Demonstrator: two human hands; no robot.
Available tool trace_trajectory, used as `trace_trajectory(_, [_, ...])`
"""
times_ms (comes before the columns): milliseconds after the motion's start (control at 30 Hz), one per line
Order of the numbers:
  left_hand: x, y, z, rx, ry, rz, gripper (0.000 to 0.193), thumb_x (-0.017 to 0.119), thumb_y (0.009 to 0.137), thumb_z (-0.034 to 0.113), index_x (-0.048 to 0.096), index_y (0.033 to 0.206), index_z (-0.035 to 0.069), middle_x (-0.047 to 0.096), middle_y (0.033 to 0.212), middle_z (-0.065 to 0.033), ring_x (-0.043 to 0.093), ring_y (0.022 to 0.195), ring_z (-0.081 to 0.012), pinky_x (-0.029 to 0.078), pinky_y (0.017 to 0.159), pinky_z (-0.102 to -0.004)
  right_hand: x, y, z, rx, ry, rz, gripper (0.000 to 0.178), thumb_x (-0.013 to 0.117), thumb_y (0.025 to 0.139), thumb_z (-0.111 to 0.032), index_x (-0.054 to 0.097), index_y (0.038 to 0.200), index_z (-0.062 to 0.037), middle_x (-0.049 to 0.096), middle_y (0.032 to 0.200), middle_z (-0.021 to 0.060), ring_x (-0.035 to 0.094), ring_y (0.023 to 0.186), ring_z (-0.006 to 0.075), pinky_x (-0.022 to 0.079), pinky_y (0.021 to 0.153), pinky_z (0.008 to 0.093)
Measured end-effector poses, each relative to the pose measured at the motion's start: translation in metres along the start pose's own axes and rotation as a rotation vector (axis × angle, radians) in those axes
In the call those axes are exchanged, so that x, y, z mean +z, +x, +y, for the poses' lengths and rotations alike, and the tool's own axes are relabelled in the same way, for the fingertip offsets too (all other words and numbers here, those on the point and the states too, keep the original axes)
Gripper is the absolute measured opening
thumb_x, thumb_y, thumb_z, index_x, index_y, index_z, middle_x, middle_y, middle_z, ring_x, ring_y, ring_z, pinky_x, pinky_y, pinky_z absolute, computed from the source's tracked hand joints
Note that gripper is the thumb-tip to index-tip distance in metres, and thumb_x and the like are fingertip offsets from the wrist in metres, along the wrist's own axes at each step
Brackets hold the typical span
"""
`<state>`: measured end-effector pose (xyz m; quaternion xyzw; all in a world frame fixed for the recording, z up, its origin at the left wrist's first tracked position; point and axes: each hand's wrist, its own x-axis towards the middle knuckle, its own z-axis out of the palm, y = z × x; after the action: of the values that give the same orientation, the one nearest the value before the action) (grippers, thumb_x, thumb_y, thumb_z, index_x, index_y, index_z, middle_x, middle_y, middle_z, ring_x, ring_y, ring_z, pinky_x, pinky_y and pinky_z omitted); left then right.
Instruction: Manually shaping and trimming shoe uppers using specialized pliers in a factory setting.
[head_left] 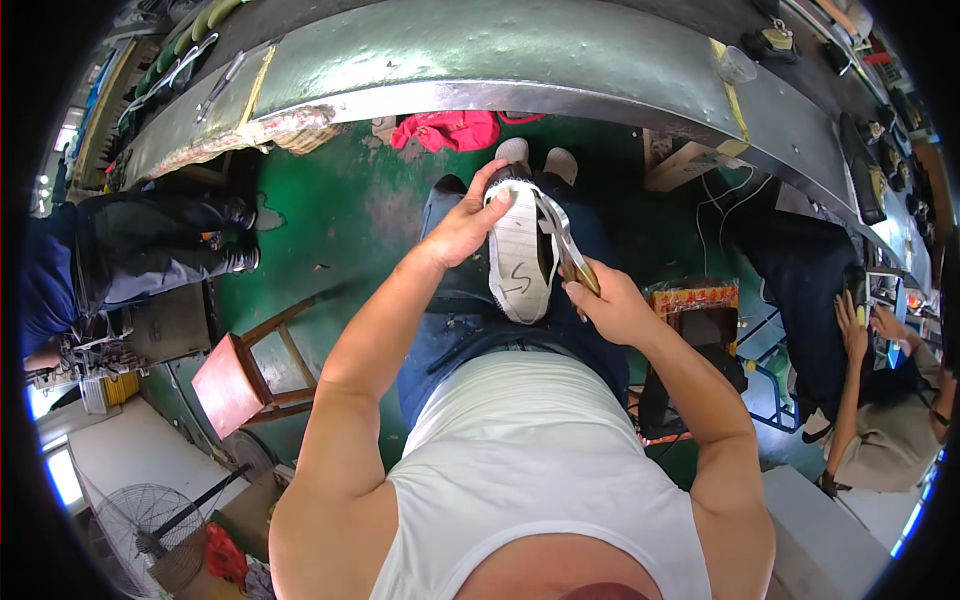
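A shoe upper on a last (518,255) is held bottom up over my lap, its pale insole facing me with a dark handwritten mark near the lower end. My left hand (466,222) is closed round the far end of it, with the thumb pressing on the pale edge. My right hand (613,305) grips the handles of metal lasting pliers (560,235). The jaws of the pliers lie against the shoe's right edge near its far end. Whether they are clamped on the upper's margin is too small to tell.
A long metal-topped bench (480,62) curves across the far side. Red cloth (447,130) lies beneath it on the green floor (365,215). A wooden stool (240,383) and a fan (150,535) stand at left. People are on both sides.
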<state>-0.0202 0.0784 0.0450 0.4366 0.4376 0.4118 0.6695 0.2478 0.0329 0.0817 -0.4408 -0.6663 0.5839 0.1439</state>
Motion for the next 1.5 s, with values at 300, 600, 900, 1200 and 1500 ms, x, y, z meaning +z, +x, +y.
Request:
trace_trajectory(300, [0.01,0.005,-0.002,0.096,0.127,-0.047,0.065,0.052,0.101,0.042,0.025,0.15,0.009,0.04,0.145,-0.0173,0.038,0.135,-0.0239,0.029,0.113,-0.0336,-0.01,0.009,-0.02,0.244,1.116,-0.236,0.027,0.051,0.099,-0.015,0.057,0.118,0.0028,0.064,0.097,0.0065,0.064,0.083,0.014,0.053,0.065,0.027])
trace_trajectory(600, [0.014,0.01,0.006,0.148,0.3,-0.074,0.058,0.052,0.103,0.03,0.026,0.15,0.009,0.05,0.135,-0.0137,0.045,0.126,-0.0212,0.035,0.108,-0.0321,-0.019,0.022,-0.018,0.147,1.354,-0.315,0.032,0.052,0.101,-0.022,0.056,0.121,0.0028,0.064,0.099,0.0088,0.065,0.083,0.0147,0.051,0.054,0.0234])
trace_trajectory(900, [0.007,0.011,-0.012,0.065,0.058,0.023,0.042,0.055,0.101,0.013,0.046,0.141,0.011,0.056,0.129,-0.0051,0.052,0.116,-0.014,0.042,0.101,-0.0283,-0.012,0.03,-0.005,0.05,-0.152,0.03,0.024,0.057,0.095,-0.02,0.061,0.106,0.0009,0.066,0.077,0.0141,0.067,0.073,0.0281,0.051,0.066,0.0388])
trace_trajectory(1200, [-0.002,0.006,-0.007,0.083,-0.033,-0.073,0.043,0.06,0.097,0.008,0.05,0.138,0.011,0.056,0.126,-0.0028,0.053,0.112,-0.0117,0.043,0.099,-0.0269,0.006,0.019,-0.001,-0.145,-0.517,0.28,0.023,0.058,0.093,-0.015,0.058,0.108,0.0024,0.066,0.095,0.0237,0.064,0.085,0.0436,0.051,0.075,0.0488])
trace_trajectory(1500, [0.011,0.015,-0.011,0.042,0.087,0.138,0.039,0.062,0.096,0.012,0.053,0.134,0.008,0.06,0.119,-0.0046,0.054,0.109,-0.0111,0.046,0.094,-0.0271,-0.026,-0.005,-0.049,0.36,0.021,-0.098,0.024,0.052,0.098,-0.019,0.056,0.106,0.0033,0.062,0.081,0.0136,0.067,0.074,0.0266,0.052,0.068,0.0383])
